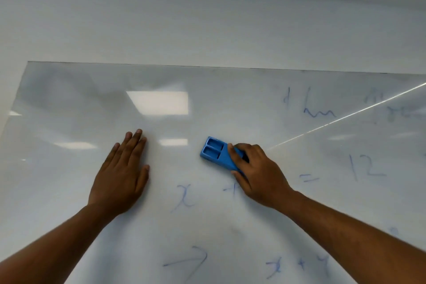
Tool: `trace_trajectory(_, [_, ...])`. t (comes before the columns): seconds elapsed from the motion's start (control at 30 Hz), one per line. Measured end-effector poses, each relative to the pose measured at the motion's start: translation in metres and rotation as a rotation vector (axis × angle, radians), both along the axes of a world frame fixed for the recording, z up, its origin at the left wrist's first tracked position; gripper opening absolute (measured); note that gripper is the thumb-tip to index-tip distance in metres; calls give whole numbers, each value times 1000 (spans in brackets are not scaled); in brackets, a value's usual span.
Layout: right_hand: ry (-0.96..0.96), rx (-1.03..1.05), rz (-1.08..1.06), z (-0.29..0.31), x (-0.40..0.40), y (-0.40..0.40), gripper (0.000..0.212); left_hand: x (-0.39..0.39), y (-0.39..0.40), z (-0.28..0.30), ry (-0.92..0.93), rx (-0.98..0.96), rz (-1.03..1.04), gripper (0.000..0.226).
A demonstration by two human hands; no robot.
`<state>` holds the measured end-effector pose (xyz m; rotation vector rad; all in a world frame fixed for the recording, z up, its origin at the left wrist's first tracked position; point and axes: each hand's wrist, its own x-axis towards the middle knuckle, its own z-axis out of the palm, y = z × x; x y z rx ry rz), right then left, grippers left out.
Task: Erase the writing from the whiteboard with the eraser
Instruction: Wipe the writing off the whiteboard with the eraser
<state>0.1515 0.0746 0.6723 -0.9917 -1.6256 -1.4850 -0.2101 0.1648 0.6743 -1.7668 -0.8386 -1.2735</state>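
A glossy whiteboard [69, 104] fills most of the view. A blue plastic eraser [214, 152] with two hollow compartments on its back is pressed against the board at centre, and my right hand [255, 170] is shut on its right end. My left hand [122, 173] lies flat on the board to the left, fingers together, holding nothing. Blue writing remains: an "x" [184, 196] and a plus sign below the eraser, "= 12" [366, 166] to the right, scrawls [315, 108] at upper right, an arrow [191, 260] and "x + y" along the bottom.
The board's top edge [207, 66] meets a plain white wall [184, 18] above it. Ceiling lights reflect on the board's upper left [159, 101], and a bright diagonal streak [345, 117] crosses the right side.
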Motion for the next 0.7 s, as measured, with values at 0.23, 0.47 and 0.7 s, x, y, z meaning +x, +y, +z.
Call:
trace_trajectory(0.23, [1062,259,46,51,97,-16,62,96,-16,25,-44,-66,-93,96])
trace_trajectory(0.47, [111,168,23,6,94,-2,71,139,-23,43,-4,-61,-71,96])
trace_trajectory(0.7, [1008,232,-21,58,178,-27,62,154,-12,38,-39,-9,2,87])
